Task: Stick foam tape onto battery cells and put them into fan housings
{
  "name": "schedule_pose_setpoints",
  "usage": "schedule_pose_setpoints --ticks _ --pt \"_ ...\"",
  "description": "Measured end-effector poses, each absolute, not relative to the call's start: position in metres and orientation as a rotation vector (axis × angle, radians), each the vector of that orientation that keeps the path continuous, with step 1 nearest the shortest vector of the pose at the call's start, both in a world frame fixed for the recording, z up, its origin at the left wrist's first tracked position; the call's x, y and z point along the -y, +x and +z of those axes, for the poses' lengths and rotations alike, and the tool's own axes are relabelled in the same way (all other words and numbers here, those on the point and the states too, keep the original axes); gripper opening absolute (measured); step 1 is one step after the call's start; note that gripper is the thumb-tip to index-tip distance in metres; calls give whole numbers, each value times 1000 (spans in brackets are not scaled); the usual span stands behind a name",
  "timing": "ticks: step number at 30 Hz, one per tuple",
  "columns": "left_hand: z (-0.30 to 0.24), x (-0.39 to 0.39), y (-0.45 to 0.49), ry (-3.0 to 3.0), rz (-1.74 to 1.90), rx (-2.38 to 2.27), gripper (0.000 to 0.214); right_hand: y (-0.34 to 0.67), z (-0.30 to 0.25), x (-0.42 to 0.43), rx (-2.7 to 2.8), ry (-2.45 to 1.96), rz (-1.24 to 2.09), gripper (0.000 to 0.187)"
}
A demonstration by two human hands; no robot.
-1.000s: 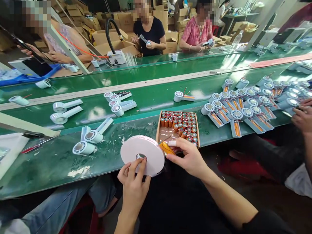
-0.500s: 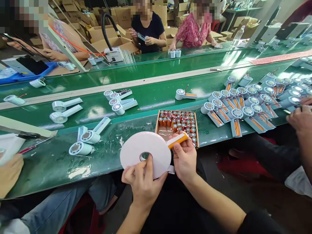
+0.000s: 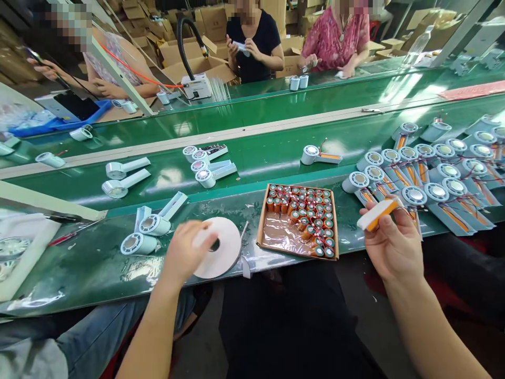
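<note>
My right hand (image 3: 394, 247) pinches an orange battery (image 3: 382, 213) with a white strip of tape along one side, raised in front of the grey-blue parts on the right. A wide white roll of tape (image 3: 226, 245) lies flat at the bench edge, its loose end (image 3: 246, 267) hanging over the front. Over the roll's left side is my left hand (image 3: 187, 250), blurred by motion, thumb and fingers apart. Whether it still touches the roll is unclear. Between the hands sits a shallow cardboard box (image 3: 258, 231) of orange batteries with red wires, its front left part bare.
Grey-blue fan-like housings (image 3: 414, 196), many holding orange batteries, crowd the bench at right. More housings (image 3: 138, 243) lie at left, beside a white tray (image 3: 23, 263) and a red-handled tool (image 3: 65, 238). Across the green conveyor (image 3: 268, 152) several people handle parts.
The tape roll has gone from my left hand's grip down onto the bench. My right hand has carried the battery away to the right. The view has shifted slightly.
</note>
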State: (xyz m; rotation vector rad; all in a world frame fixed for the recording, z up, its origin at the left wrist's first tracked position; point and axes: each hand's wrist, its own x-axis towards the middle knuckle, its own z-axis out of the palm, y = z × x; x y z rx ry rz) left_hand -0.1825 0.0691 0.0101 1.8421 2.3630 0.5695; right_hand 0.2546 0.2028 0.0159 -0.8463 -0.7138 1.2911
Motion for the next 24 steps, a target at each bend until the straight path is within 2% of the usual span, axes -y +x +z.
schedule_pose_setpoints --ticks 3,5,7,14,19,24 --pt "22 -163 -196 2008 530 -2435 47 249 6 -203 731 -894 1315 47" --pt "25 -218 -209 2041 324 -2567 51 249 5 -205 745 -906 1325 49" --pt "24 -254 -222 2060 153 -2579 45 253 5 -205 752 -923 1298 52" --pt "15 -289 -197 2281 112 -2301 32 264 21 -229 861 -912 1165 49" --pt "5 -337 -135 2352 28 -2054 23 200 48 -315 1171 -675 1047 51" --pt "18 -362 -131 2274 -44 -1990 22 128 41 -396 1761 -694 1105 50"
